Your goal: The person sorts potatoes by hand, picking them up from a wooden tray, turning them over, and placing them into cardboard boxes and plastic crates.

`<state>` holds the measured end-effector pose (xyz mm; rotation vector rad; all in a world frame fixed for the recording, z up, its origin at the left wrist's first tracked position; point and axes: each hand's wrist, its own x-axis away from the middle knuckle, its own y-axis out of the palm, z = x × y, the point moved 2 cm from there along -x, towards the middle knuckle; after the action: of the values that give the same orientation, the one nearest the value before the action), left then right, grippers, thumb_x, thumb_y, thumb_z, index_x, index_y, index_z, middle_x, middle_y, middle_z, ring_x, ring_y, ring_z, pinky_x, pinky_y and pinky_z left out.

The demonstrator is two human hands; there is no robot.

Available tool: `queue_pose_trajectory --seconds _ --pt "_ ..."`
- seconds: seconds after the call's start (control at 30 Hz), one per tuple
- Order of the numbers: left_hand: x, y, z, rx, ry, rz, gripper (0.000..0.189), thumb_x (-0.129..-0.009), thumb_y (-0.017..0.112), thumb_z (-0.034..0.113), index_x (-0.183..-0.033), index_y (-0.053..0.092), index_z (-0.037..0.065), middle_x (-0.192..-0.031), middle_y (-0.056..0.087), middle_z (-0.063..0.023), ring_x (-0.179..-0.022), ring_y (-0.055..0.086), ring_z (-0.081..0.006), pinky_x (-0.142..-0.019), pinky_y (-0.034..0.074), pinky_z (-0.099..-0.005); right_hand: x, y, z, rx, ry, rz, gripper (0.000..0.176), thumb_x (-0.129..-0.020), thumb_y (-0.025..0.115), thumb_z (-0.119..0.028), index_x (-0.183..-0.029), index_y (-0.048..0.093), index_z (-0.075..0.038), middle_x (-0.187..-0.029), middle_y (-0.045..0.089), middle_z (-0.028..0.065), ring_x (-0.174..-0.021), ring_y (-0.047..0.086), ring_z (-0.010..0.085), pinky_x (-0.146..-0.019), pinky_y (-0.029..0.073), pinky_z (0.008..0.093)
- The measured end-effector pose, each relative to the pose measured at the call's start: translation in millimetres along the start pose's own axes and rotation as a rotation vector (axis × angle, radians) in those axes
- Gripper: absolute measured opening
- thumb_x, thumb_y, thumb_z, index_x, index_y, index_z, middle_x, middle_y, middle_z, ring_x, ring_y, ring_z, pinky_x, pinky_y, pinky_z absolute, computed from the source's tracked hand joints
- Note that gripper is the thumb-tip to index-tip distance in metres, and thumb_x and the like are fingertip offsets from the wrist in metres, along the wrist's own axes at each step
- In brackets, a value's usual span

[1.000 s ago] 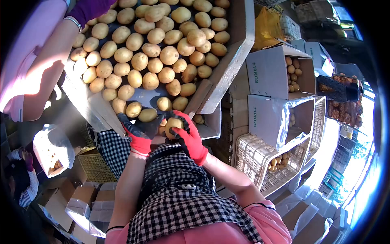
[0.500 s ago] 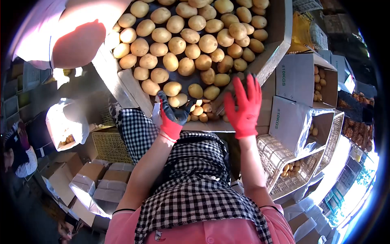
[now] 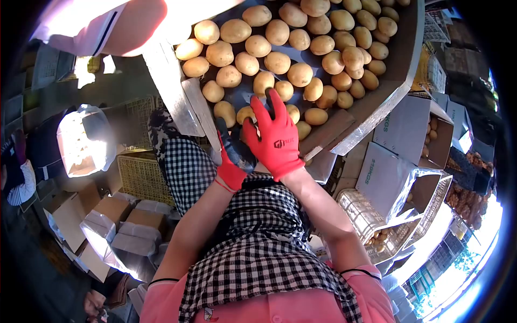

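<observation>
Many potatoes (image 3: 277, 62) lie spread over a dark-bottomed wooden sorting tray (image 3: 323, 129) whose narrow end faces me. At that narrow end, my left hand (image 3: 234, 155) wears a red glove with a dark palm; the palm faces inward and up, fingers apart. My right hand (image 3: 276, 137), in a matching red glove with its back toward me, reaches over the nearest potatoes. Its fingers are spread, the longer ones pointing at a potato (image 3: 264, 83), and its thumb side is close to my left hand. One potato (image 3: 246, 115) shows just ahead of both hands, partly covered by the right fingers.
Cartons (image 3: 379, 164) marked 10KGS and a pale plastic crate (image 3: 360, 211) with potatoes stand at right. A yellow crate (image 3: 144, 178) and lined boxes (image 3: 137, 229) are at left. Another person's arm (image 3: 129, 27) is at upper left.
My right hand has swung left from the tray's right edge to beside my left hand. The view has shifted, so the tray sits farther up and right. The other person's arm has moved upward in view.
</observation>
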<state>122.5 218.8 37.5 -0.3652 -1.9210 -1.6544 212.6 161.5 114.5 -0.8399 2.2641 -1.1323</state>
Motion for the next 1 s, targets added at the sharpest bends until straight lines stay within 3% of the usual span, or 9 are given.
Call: queue_pose_trajectory --seconds 0.07,0.17,0.3,0.53,0.6,0.7,0.87,0.9,1.0 --pt "5.7 24.1 -3.7 -0.012 -0.006 -0.085 0.084 -0.086 0.054 0.069 -0.147 0.037 0.013 -0.145 0.046 -0.0089 -0.131 0.047 -0.0274 -0.110 0.039 -0.0469 -48.5 -5.1 -25.3 0.039 0.046 -0.189 0.053 -0.086 0.062 -0.021 -0.136 0.049 -0.014 -0.132 0.052 0.0153 -0.087 0.066 0.0312 -0.069 0.054 0.0414" --pt "4.2 16.5 -3.1 0.030 -0.046 -0.143 0.084 -0.086 0.054 0.069 -0.147 0.037 0.014 -0.145 0.046 -0.0093 -0.132 0.046 -0.0280 -0.110 0.039 -0.0476 -79.3 64.6 -39.4 0.160 0.061 -0.219 0.040 -0.090 0.058 -0.026 -0.130 0.056 -0.023 -0.141 0.035 0.0258 -0.085 0.067 0.0304 -0.068 0.055 0.0411" --pt "-1.0 5.9 0.5 0.104 -0.093 -0.200 0.085 -0.085 0.055 0.070 -0.147 0.036 0.014 -0.144 0.046 -0.0099 -0.132 0.045 -0.0289 -0.110 0.038 -0.0486 -80.6 56.8 -24.6 0.114 0.041 -0.343 0.027 -0.091 0.055 -0.022 -0.117 0.062 -0.021 -0.132 0.042 0.0209 -0.088 0.067 0.0316 -0.066 0.056 0.0430" --pt "2.8 12.2 0.3 -0.028 -0.114 -0.103 0.091 -0.085 0.054 0.070 -0.150 0.029 0.012 -0.153 0.032 -0.0127 -0.137 0.036 -0.0396 -0.109 0.034 -0.0613 45.7 -116.4 21.7 0.076 0.089 0.279 0.039 -0.077 0.069 -0.004 -0.114 0.063 -0.016 -0.133 0.047 0.0187 -0.094 0.066 0.0345 -0.075 0.056 0.0420" --pt "6.1 15.7 -0.3 -0.017 -0.201 -0.171 0.093 -0.086 0.053 0.070 -0.152 0.023 0.011 -0.158 0.022 -0.0136 -0.140 0.029 -0.0429 -0.109 0.030 -0.0677 128.9 -185.0 100.0 -0.033 0.449 0.742 0.044 -0.082 0.065 -0.002 -0.125 0.055 -0.004 -0.140 0.040 0.0202 -0.095 0.067 0.0288 -0.077 0.057 0.0406" --pt "6.2 16.6 -8.0 0.199 -0.297 -0.199 0.103 -0.081 0.051 0.077 -0.154 0.018 0.013 -0.159 0.017 -0.0147 -0.143 0.021 -0.0460 -0.112 0.022 -0.0697 173.1 -248.4 132.6 0.639 1.054 0.584 0.053 -0.092 0.060 -0.013 -0.142 0.043 -0.007 -0.149 0.024 0.0220 -0.089 0.065 0.0238 -0.074 0.057 0.0326" --pt "11.3 1.8 -0.7 -0.236 0.015 0.050 0.087 -0.085 0.052 0.072 -0.148 0.034 0.015 -0.151 0.037 -0.0115 -0.136 0.039 -0.0328 -0.109 0.036 -0.0563 43.5 -56.3 39.4 0.015 0.081 0.175 0.056 -0.080 0.071 -0.019 -0.131 0.053 -0.007 -0.126 0.053 0.0260 -0.107 0.057 0.0429 -0.087 0.050 0.0472" --pt "10.4 -2.3 1.3 -0.367 0.114 0.146 0.082 -0.086 0.052 0.069 -0.146 0.039 0.015 -0.148 0.042 -0.0112 -0.133 0.044 -0.0293 -0.108 0.039 -0.0523 46.1 -21.5 20.9 -0.080 0.357 -0.125 0.064 -0.081 0.070 -0.021 -0.139 0.046 -0.013 -0.134 0.046 0.0284 -0.108 0.058 0.0427 -0.087 0.051 0.0478" --pt "17.0 2.6 1.7 -0.362 0.122 0.192 0.072 -0.092 0.047 0.065 -0.147 0.037 0.019 -0.150 0.040 -0.0048 -0.137 0.039 -0.0259 -0.111 0.035 -0.0486 44.1 0.2 11.1 -0.016 0.277 0.051 0.069 -0.082 0.071 -0.029 -0.142 0.041 -0.016 -0.140 0.038 0.0317 -0.097 0.064 0.0434 -0.082 0.054 0.0464"
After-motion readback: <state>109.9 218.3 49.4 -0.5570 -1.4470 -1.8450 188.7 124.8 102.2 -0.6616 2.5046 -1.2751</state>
